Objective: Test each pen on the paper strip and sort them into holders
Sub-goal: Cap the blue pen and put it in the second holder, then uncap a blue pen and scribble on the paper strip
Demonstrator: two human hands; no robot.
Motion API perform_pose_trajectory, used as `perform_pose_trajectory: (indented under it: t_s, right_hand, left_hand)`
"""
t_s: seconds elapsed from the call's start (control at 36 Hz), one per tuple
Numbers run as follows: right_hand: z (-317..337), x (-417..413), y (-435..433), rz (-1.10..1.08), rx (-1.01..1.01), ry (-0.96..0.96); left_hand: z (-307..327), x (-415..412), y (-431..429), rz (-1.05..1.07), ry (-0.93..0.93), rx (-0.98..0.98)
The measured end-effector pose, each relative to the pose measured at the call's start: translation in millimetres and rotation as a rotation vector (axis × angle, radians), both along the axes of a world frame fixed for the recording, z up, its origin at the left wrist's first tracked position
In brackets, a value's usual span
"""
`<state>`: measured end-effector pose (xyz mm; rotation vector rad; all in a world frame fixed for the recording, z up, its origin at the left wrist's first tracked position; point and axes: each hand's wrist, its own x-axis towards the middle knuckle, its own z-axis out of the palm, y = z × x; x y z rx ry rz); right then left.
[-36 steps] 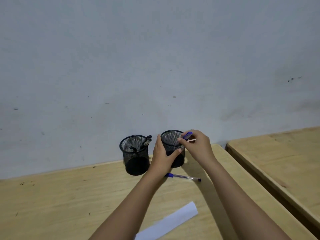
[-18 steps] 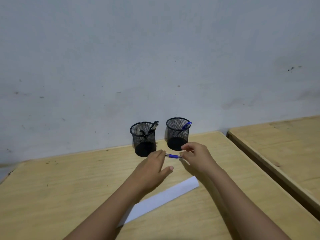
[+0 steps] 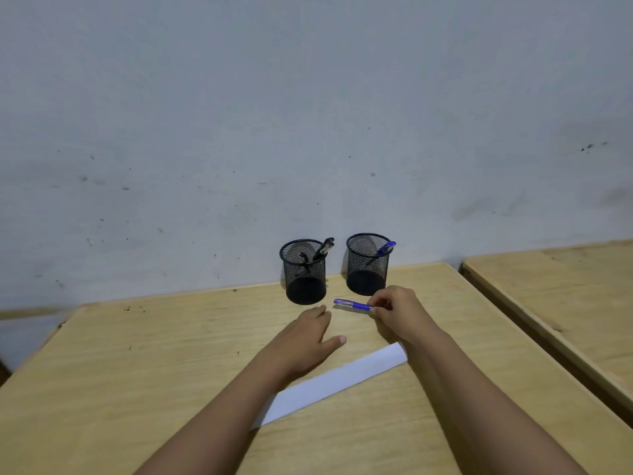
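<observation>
Below holders, right hand (image 3: pixel 397 311) now alone grips pen (image 3: pixel 352 305).

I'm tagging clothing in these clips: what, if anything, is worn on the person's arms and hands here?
Nothing visible. The left hand and right hand are bare, with no gloves, rings, watch or bracelets in view. Both forearms are uncovered to the bottom edge of the frame; no sleeve shows.

The left hand (image 3: pixel 305 341) lies flat and open, palm down, fingers stretched forward and thumb spread. The right hand (image 3: pixel 399 311) is curled, its fingertips apparently pinched together. Both forearms are bare.
</observation>
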<state>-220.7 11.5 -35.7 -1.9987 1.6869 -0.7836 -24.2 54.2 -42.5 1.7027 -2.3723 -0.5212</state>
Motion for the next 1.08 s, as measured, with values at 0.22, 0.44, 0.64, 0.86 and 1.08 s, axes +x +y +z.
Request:
perform_pose_trajectory:
  t_s: [0.22, 0.44, 0.64, 0.86, 1.08]
  right_hand:
    - [27, 4, 33, 0.084, -0.055, -0.011]
    - [53, 15, 78, 0.204, -0.102, -0.023]
    - [71, 22, 114, 0.249, -0.128, -0.159]
    - [79, 40, 138, 0.221, -0.003, -0.791]
    - [64, 93, 143, 0.236, 0.162, -1.3]
  left_hand:
    - [16, 0, 24, 0.059, 0.383, -0.102]
    - [41, 7, 54, 0.117, 0.623, -0.197]
    - [59, 33, 82, 0.127, 0.873, -0.171]
    - [71, 63, 106, 0.225, 1.128, -0.076]
    - [75, 62, 115, 0.209, 1.286, 0.039]
